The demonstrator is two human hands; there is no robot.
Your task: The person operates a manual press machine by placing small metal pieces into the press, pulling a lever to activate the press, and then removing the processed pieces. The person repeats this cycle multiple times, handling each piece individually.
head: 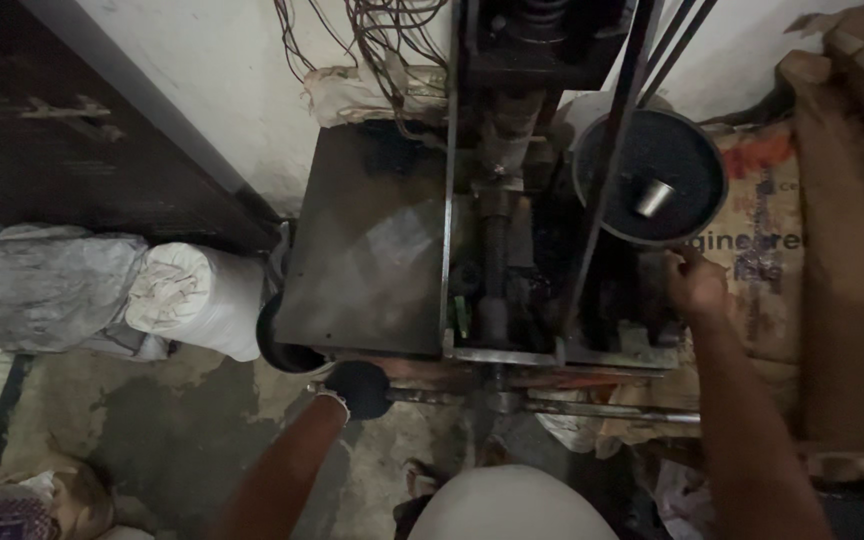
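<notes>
Dim workshop, stained concrete floor [182, 440], whitewashed wall behind. Left hand [357, 390] closed around black knob of horizontal lever [552, 405] at front of press machine [497, 250]. Right hand [694, 282] at rim of round dark pan [687, 150] beside machine, metal cup [654, 198] inside; finger grip unclear. Judged: loading stage; lever stroke likely needs firm, steady pull.
</notes>
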